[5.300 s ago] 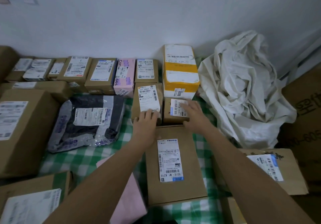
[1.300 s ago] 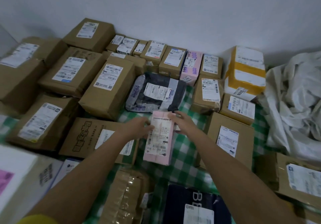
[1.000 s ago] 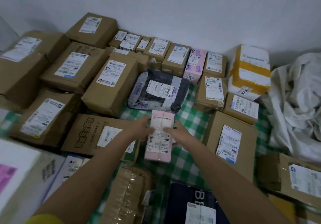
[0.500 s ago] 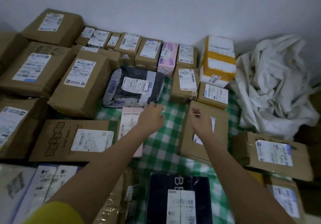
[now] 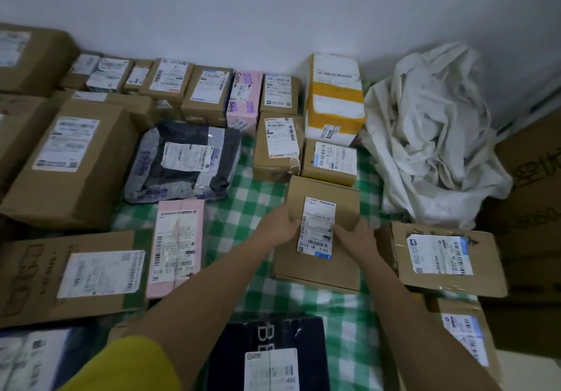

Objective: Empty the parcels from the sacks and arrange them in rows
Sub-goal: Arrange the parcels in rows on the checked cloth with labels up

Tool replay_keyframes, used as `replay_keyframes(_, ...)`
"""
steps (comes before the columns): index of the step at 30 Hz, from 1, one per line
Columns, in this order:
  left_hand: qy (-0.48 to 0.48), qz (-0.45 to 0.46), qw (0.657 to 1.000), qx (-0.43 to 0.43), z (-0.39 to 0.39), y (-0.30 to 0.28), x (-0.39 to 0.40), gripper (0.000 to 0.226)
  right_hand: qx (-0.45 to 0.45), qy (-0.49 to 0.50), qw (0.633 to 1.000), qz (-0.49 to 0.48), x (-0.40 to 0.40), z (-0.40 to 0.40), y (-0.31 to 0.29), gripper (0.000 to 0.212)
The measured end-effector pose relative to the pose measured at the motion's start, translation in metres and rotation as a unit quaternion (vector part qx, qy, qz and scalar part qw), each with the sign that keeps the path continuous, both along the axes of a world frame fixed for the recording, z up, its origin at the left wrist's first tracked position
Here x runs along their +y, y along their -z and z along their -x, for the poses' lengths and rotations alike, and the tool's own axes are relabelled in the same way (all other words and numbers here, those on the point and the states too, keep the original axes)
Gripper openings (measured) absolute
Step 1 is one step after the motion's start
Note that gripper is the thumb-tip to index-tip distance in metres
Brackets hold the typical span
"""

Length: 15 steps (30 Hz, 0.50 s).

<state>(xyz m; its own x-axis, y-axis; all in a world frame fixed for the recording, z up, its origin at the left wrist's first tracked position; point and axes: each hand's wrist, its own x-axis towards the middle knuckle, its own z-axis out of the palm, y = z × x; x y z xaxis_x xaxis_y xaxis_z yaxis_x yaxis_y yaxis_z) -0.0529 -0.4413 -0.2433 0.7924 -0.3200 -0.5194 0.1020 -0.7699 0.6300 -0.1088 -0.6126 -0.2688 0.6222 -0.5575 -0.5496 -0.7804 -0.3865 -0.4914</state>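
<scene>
A flat brown box [image 5: 324,188] with a white label lies on the green checked cloth [image 5: 243,208], right of centre. My left hand [image 5: 277,226] grips its left edge. My right hand [image 5: 353,234] holds it at the right side, fingers curled on top beside the label. A pink parcel [image 5: 179,248] lies flat to the left, free of both hands. Behind it is a grey plastic mailer [image 5: 185,160]. Rows of small labelled boxes [image 5: 209,93] line the wall. A crumpled white sack [image 5: 431,135] sits at the right.
Large brown boxes [image 5: 69,160] fill the left side. A white box with yellow tape [image 5: 334,96] stands by the sack. A flat labelled box [image 5: 440,257] lies to the right of my hands, and a dark parcel [image 5: 267,351] is near me.
Both hands let go of the pink parcel, which now lies flat at the left. They moved right and took hold of the flat brown box.
</scene>
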Motion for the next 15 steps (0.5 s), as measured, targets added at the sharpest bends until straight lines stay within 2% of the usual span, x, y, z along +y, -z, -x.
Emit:
replay_keyframes(4, -0.019, -0.032, 0.999, 0.0, 0.007, 0.0, 0.012, 0.036, -0.025, 0.001, 1.0, 0.002, 0.01, 0.007, -0.001, 0.083)
replay_keyframes(8, -0.017, -0.072, 0.997, -0.022, 0.014, -0.007, 0.041, 0.019, -0.055, -0.034, 0.998, -0.026, 0.033, 0.01, -0.001, 0.076)
replay_keyframes(15, -0.01, -0.172, 0.983, -0.06, 0.005, -0.008, 0.076, 0.032, -0.039, -0.086, 0.994, -0.058, 0.078, -0.005, -0.004, 0.072)
